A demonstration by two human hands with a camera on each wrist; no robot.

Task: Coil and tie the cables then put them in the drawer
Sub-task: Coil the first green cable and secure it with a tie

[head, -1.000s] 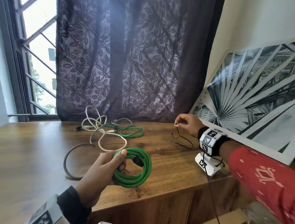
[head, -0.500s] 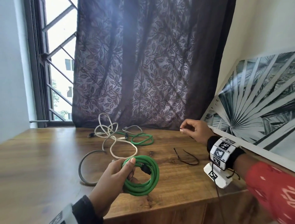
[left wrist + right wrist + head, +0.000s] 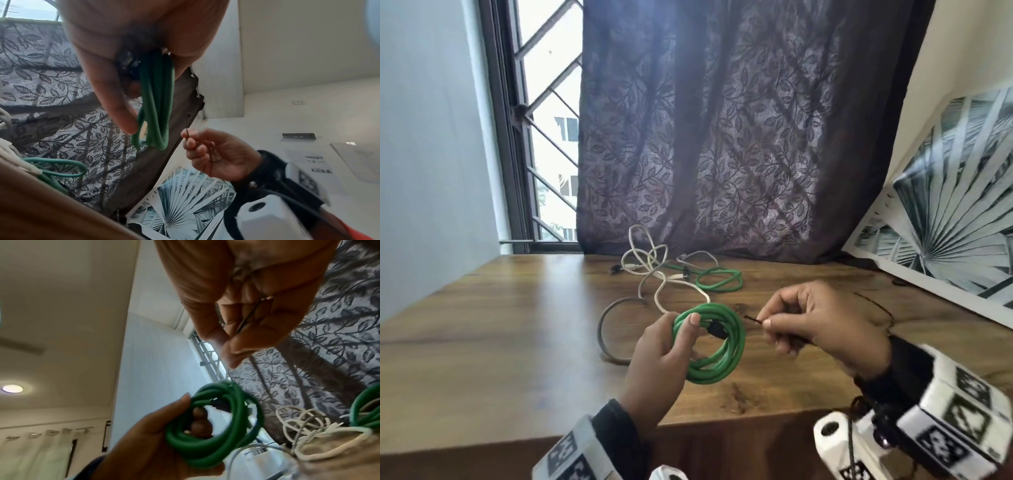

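Note:
My left hand (image 3: 664, 346) grips a coiled green cable (image 3: 717, 356) above the wooden table (image 3: 500, 342), thumb pressed over the loops; the coil (image 3: 207, 426) has a black plug (image 3: 715, 330) at its centre. My right hand (image 3: 822, 325) pinches a thin black tie (image 3: 753, 320) between thumb and forefinger, its tip pointing at the coil's right side, a short gap away. The tie (image 3: 211, 154) runs on through the palm. In the left wrist view the coil (image 3: 158, 104) hangs edge-on from my fingers.
Loose cables lie at the back of the table: a white one (image 3: 654, 270), a grey one (image 3: 609, 325) and a second green one (image 3: 719, 279). A dark leaf-patterned curtain (image 3: 722, 137) hangs behind. A framed palm-leaf picture (image 3: 945, 222) leans at the right.
My right hand came from the back right of the table to just beside the coil, carrying a black tie. The left hand kept holding the coil.

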